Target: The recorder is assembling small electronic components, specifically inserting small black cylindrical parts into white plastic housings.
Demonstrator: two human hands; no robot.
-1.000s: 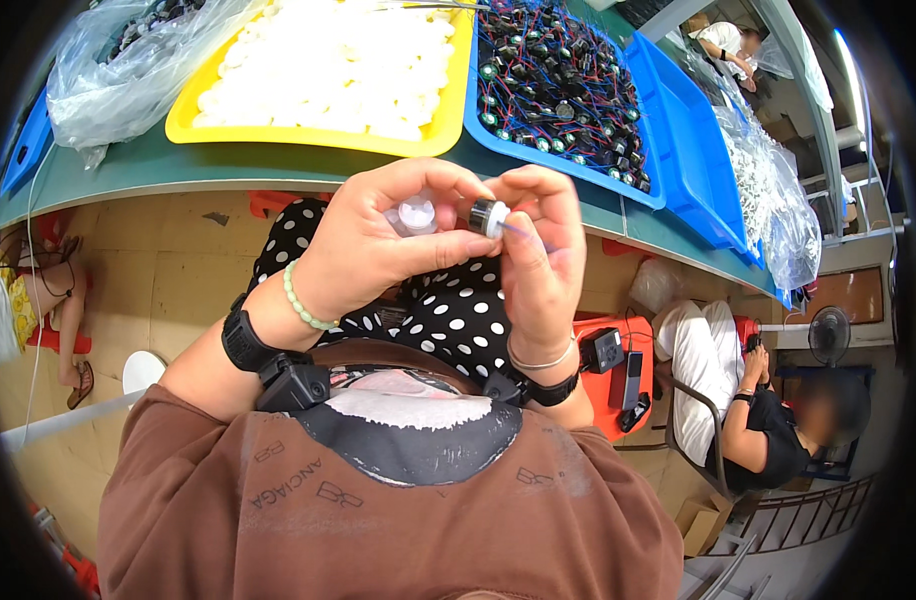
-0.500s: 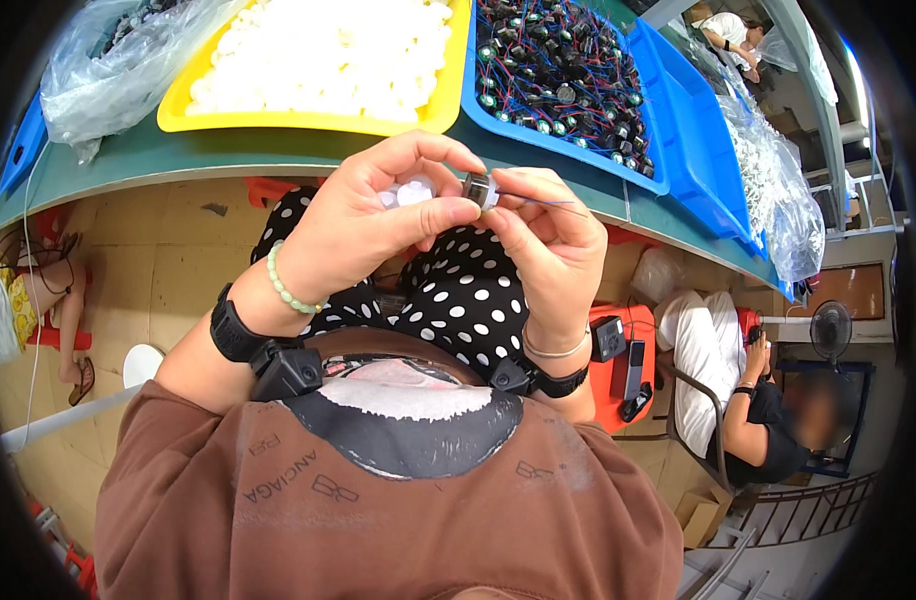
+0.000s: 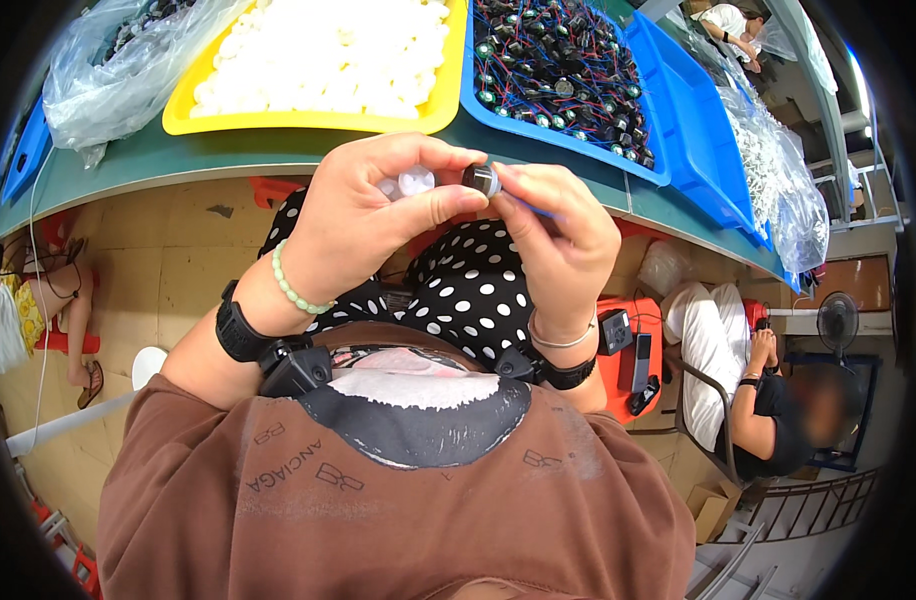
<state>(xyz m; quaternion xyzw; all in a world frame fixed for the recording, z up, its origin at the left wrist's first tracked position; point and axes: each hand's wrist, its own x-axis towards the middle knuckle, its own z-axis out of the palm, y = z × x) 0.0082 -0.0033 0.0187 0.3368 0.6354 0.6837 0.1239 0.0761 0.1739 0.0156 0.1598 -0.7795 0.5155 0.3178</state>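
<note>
On the left, a yellow tray heaped with white pieces. Now the left hand, pale pieces in its palm, thumb and forefinger pinching a black cylinder. That cylinder sits right between the hands! The right hand grips its pale end, fingertips together; beyond, a blue tray of wired parts.

Your head-worn fisheye camera looks down, close over your brown fabric shirt, toward a green-topped table ahead.
</note>
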